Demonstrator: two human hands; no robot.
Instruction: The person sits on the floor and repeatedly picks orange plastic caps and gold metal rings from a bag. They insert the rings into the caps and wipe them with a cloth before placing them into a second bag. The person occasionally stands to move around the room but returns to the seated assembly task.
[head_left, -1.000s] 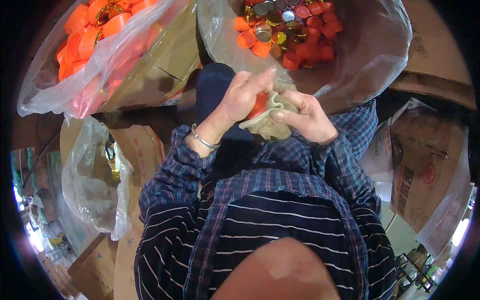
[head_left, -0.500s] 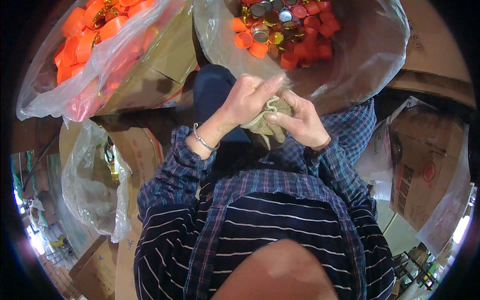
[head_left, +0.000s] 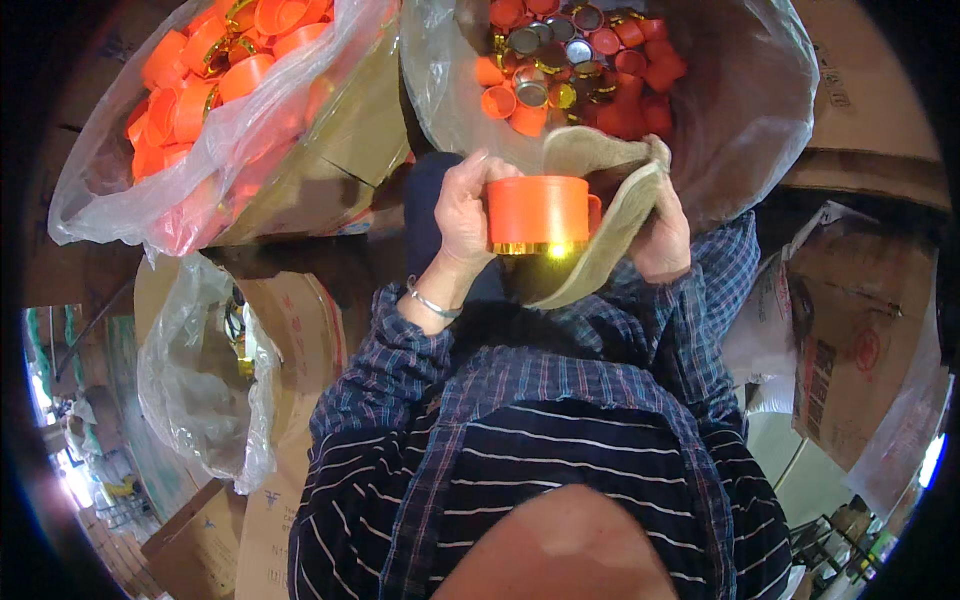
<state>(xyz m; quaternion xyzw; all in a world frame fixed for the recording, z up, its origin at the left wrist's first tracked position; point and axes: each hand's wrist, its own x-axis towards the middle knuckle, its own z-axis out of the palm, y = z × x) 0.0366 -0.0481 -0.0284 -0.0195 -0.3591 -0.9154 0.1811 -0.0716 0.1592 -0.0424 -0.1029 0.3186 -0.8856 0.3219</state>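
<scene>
My left hand (head_left: 465,212) is closed around the left side of an orange plastic cup (head_left: 538,208). The cup has a small loop handle on its right side and a shiny gold band along its lower edge. In my right hand (head_left: 664,235) is a thick beige cloth (head_left: 612,225), pinched at its upper right and hanging open beside the cup. Part of the cloth lies close behind the cup's handle; whether they touch I cannot tell. My left fingertips are partly hidden behind the cup.
Ahead stands a clear plastic-lined box (head_left: 740,110) with orange cups and loose gold and silver rings. At the upper left, another clear bag (head_left: 90,195) holds orange cups. A third lined carton (head_left: 190,390) is at my left. A brown cardboard box (head_left: 860,360) stands at my right.
The crumpled beige cloth that both hands gripped is now spread out in my right hand. The orange cup has come into sight in my left hand. My hands have moved apart.
</scene>
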